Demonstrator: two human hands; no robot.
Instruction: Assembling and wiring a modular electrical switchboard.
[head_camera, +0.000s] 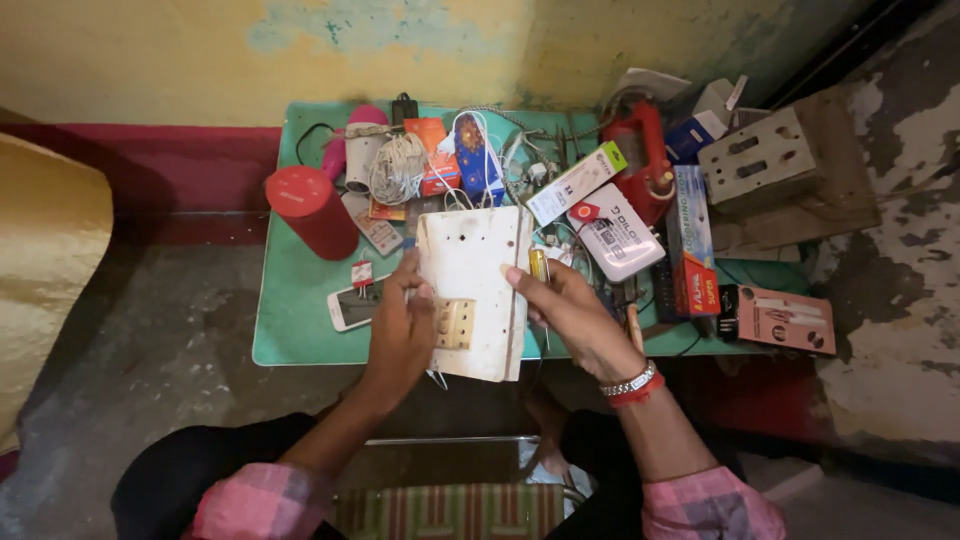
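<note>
— At the near edge of the green worktop (285, 330), what is in hand?

— One white switchboard panel (470, 290), held upright over that edge. The left hand (400, 335) is closed round its left side, thumb on the face beside the one cream socket block (455, 323) fitted low on the panel. The right hand (570, 310) steadies the right side with a fingertip while pinching one yellow-handled screwdriver (539, 268) against the palm.

— Which step would you call it?

— As I judge it, fitting or freeing that block: panel steadied, tool ready but not yet on a screw. The next move would call for turning the screwdriver tip down onto a fixing of the block while the left hand keeps the panel from twisting.

— And the rest, counted?

— One red cylinder (312, 210) near the far left corner, one white phone (352, 305) just left of the left hand, one coil of white cord (398, 168) at the far edge, one red tool (640, 150) far right. On the floor to the right, one second board with cut-outs (760, 160). Small boxes crowd the right side; I cannot count them surely.
</note>
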